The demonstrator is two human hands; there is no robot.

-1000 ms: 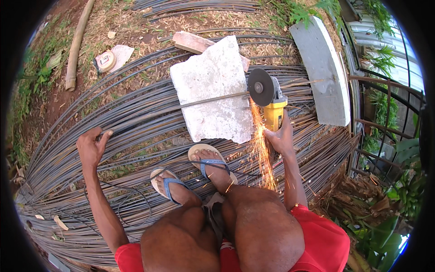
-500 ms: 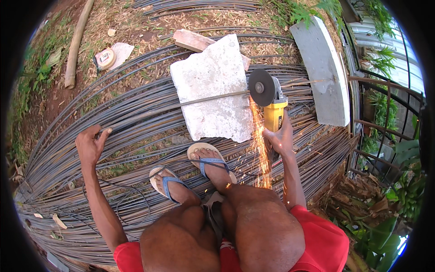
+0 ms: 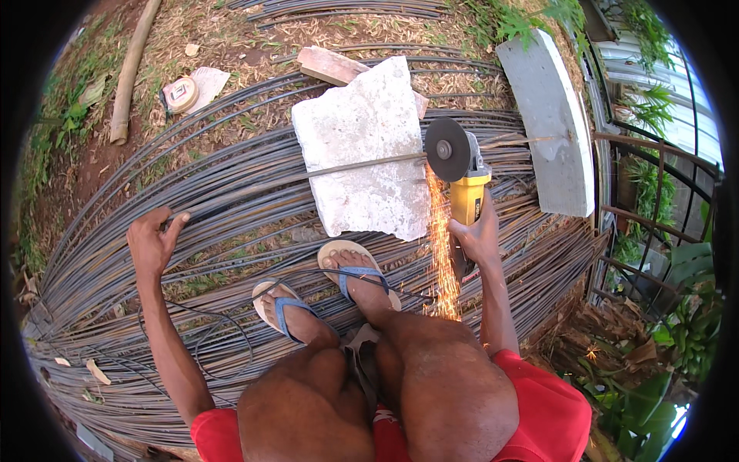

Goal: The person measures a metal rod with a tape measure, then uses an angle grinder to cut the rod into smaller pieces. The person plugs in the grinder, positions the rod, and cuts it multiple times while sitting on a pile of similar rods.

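Note:
My right hand [image 3: 477,235] is wrapped round the body of a yellow angle grinder [image 3: 467,199] with a dark cutting disc [image 3: 449,149]. The disc meets a steel rod [image 3: 362,165] at the right edge of a white stone slab [image 3: 350,127], and a stream of orange sparks [image 3: 443,246] falls from there toward me. Across the slab, the rod runs left to my left hand [image 3: 156,237], whose fingers are curled round its end. The rod lies above many other rods [image 3: 231,181] spread over the ground.
My feet in blue-strapped sandals [image 3: 358,269] stand on the rods, with a black cable [image 3: 223,316] looping beside them. A pale concrete block [image 3: 550,131] stands at the right, before a metal frame fence [image 3: 654,185]. A wooden pole [image 3: 131,77] and a round tape roll [image 3: 180,95] lie at far left.
Sparks still stream from the disc, their spray slightly altered. Both hands keep their hold, and the grinder stays at the same spot on the rod. The view has shifted very slightly.

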